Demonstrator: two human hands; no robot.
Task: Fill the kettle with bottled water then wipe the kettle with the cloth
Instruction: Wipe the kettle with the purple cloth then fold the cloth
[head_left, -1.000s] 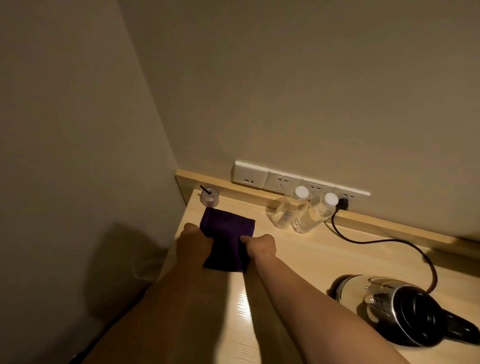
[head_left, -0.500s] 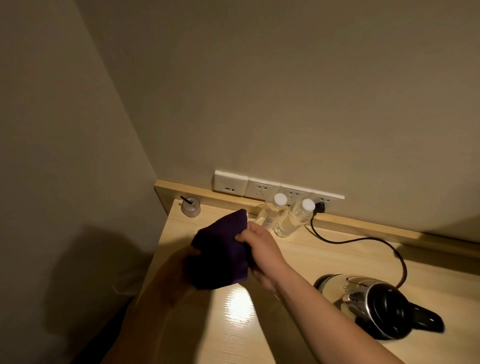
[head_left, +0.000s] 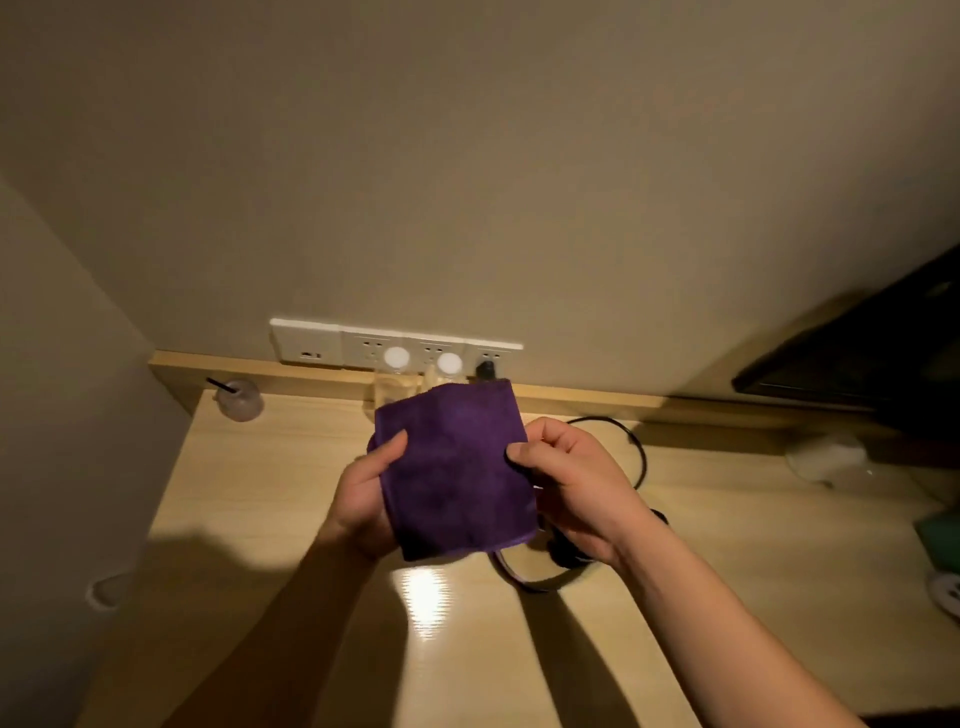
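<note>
A folded purple cloth (head_left: 454, 470) is held up in the air over the wooden desk (head_left: 260, 493), between both hands. My left hand (head_left: 363, 493) grips its left edge with the thumb on top. My right hand (head_left: 576, 488) pinches its right edge. Two clear water bottles with white caps (head_left: 397, 358) (head_left: 449, 364) stand at the back by the wall, their bodies mostly hidden behind the cloth. The kettle is almost fully hidden behind the cloth and my right hand; only a dark rim (head_left: 540, 582) shows below them.
A white socket strip (head_left: 395, 343) runs along the wall, with a black plug (head_left: 485, 370) and a cord (head_left: 636, 452) looping over the desk. A small clear cup with a black stick (head_left: 239, 400) sits at the back left. A dark screen edge (head_left: 857, 364) is at the right.
Both hands lifted the cloth off the desk and brought it toward me and to the right, now in front of the kettle. The view has shifted to the right.
</note>
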